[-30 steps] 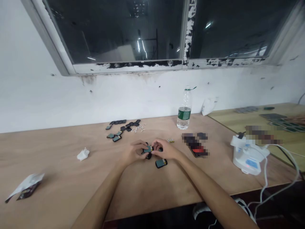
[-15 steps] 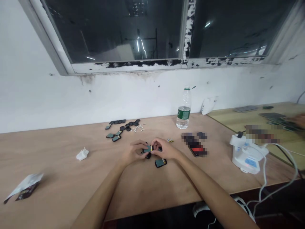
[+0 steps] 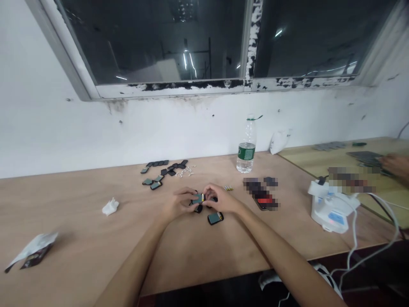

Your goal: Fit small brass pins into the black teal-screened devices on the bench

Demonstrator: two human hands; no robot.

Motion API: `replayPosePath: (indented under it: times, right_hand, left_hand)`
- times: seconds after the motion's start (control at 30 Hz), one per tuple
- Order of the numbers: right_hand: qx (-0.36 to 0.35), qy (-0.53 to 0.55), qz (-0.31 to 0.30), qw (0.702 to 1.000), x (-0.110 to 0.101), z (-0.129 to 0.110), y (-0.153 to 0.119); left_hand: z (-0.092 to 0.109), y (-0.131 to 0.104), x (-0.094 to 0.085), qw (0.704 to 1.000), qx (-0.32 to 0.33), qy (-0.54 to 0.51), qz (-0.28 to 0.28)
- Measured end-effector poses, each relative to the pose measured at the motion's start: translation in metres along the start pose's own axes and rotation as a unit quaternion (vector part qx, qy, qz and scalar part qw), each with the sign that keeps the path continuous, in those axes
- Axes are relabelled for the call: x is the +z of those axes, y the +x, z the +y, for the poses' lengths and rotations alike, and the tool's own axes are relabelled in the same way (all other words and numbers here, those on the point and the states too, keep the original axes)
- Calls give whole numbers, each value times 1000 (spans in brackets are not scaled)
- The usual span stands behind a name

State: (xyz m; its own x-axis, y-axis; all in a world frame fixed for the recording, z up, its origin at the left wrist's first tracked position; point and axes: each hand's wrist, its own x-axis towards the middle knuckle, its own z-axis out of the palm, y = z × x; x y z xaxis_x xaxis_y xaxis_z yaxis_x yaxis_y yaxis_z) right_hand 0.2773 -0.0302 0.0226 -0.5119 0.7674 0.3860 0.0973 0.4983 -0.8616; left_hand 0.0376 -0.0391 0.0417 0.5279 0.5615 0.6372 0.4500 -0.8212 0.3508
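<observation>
Between my hands is a small black case with a green circuit board (image 3: 197,198), a whitish-yellow strip at its right end. My left hand (image 3: 179,205) grips it from the left, thumb below and fingers above. At the strip end, the thumb and fingertips of my right hand (image 3: 221,199) are pinched against the same case. Under them lies a black case (image 3: 198,209), partly hidden by my fingers. Closer to me rests another black case with a green board (image 3: 215,218). Beyond my right hand are several small yellow-and-silver pieces (image 3: 228,188).
Several black cases (image 3: 157,163) and tiny white parts (image 3: 183,172) lie near the wall. A water bottle (image 3: 246,151) stands behind a phone (image 3: 263,198). White power strip (image 3: 330,209) and cables sit right; crumpled tissue (image 3: 110,206) and wrapper (image 3: 36,251) left. A co-worker's hand (image 3: 398,164) is far right.
My hands and the case between them stay almost in place, with only a slight shift of the case. At far right the co-worker's hand has moved left over the boards.
</observation>
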Motion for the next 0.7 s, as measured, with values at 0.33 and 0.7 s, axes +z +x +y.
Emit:
replayPosePath:
  times: [0.33,0.7]
  right_hand:
    - [-72,-81,44,993,-5,-11,-1]
    - [-26,-58,62,996,-3,-18,1]
  left_hand:
    - [-3,1,2,1000,11,3,13]
    - [-4,0,0,1000,-4,1,17]
